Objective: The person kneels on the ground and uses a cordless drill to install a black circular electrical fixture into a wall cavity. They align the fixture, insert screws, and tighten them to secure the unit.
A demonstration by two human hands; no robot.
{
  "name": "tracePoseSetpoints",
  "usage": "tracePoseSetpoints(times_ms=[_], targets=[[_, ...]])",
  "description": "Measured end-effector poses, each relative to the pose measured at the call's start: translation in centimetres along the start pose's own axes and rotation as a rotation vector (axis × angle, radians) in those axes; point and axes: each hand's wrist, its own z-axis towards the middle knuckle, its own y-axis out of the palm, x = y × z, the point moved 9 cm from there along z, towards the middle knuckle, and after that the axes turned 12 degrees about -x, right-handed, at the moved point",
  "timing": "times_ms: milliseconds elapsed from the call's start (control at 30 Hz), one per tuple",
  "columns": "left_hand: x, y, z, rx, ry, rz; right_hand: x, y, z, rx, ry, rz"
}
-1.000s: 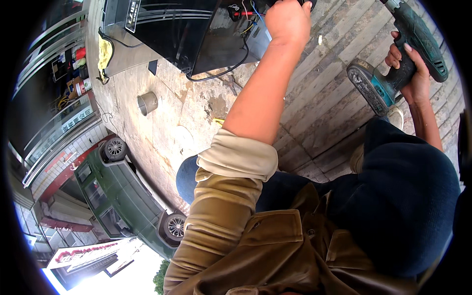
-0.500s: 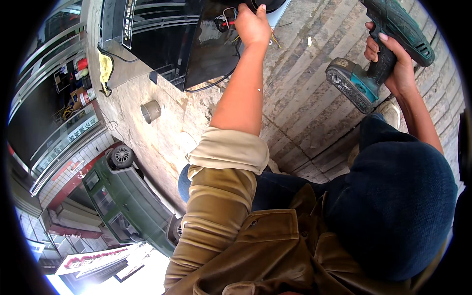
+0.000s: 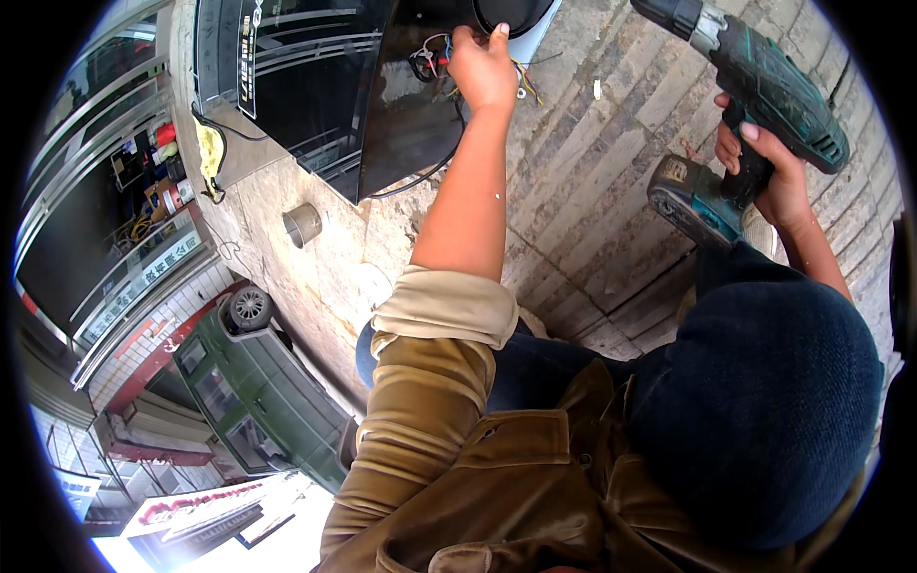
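Observation:
My left hand (image 3: 482, 74) grips the edge of a black round collar (image 3: 516, 13) on a dark, glossy box-shaped appliance (image 3: 315, 91), its thumb at the rim. The other fingertips are partly hidden. Beside that hand, a bundle of thin coloured wires (image 3: 435, 59) with a red piece lies against the appliance's dark panel. More loose wires (image 3: 527, 84) stick out to the right of the wrist. My right hand (image 3: 769, 167) is wrapped round the handle of a teal and black cordless drill (image 3: 769, 91), held above the paving with its chuck pointing up and left.
A small metal cup (image 3: 303, 224) stands on the pavement (image 3: 573, 191). A black cable (image 3: 420, 179) runs along the appliance's near edge. A yellow-and-black item (image 3: 209, 148) lies left of it. Farther left are a green vehicle (image 3: 272, 382) and a shopfront shelf with goods (image 3: 158, 181).
The whole view has shifted, so the appliance and cup sit lower. The drill also appears lower, and its chuck has come into sight. Both hands keep their holds.

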Motion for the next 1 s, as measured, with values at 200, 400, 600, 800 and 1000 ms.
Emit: tracePoseSetpoints(times_ms=[200, 400, 600, 800, 1000], targets=[[-2.5, -0.4, 0.4, 0.033, 0.002, -0.130, 3.2, 2.8, -0.9, -0.149, 0.147, -0.178], [-0.9, 0.4, 0.1, -0.003, 0.014, -0.089, 6.3, 4.6, 2.8, -0.183, 0.156, -0.200], [-2.0, 0.4, 0.5, -0.049, -0.036, -0.121, 7.7, 5.4, 4.9, -0.144, 0.164, -0.286], [-2.4, 0.3, 0.6, -0.047, 0.016, -0.074, 8.6, 5.7, 5.6, -0.089, 0.203, -0.327], [-2.0, 0.5, 0.5, -0.052, 0.023, -0.145, 8.0, 6.0, 5.0, -0.084, -0.281, -0.658]])
